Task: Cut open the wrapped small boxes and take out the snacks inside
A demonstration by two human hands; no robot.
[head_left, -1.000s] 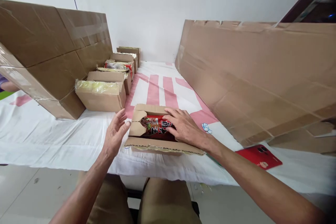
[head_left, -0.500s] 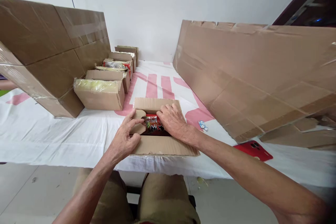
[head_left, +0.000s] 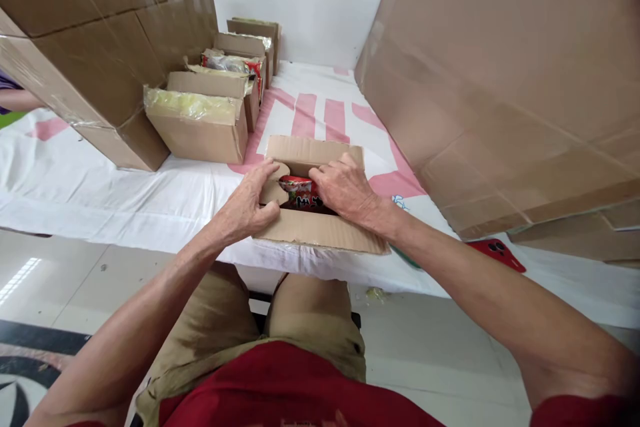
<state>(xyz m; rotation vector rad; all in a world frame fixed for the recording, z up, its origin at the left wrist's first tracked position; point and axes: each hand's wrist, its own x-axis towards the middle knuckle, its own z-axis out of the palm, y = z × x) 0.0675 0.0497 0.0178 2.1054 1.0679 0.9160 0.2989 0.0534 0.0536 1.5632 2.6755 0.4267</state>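
A small open cardboard box (head_left: pixel 320 230) lies near the table's front edge, its long flaps folded outward at front and back. Inside it shows a red printed food packet (head_left: pixel 303 193). My left hand (head_left: pixel 250 203) grips the left end, with the thumb and fingers on either side of the notched short flap (head_left: pixel 274 188). At the right end, my right hand (head_left: pixel 349 192) has its fingers curled down over the box, next to the packet. It hides the right short flap and part of the packet.
Several small cardboard boxes (head_left: pixel 200 130) stand in a row to the left, beside tall stacked cartons (head_left: pixel 95 60). A large cardboard wall (head_left: pixel 500 93) rises at right. A red phone (head_left: pixel 497 253) lies by my right forearm. Another person's arm (head_left: pixel 23 100) shows at far left.
The view has tilted downward, so the table appears higher and my shirt shows. My left fingers have drawn back from across the short flap to the box's end. The right hand stays at the box.
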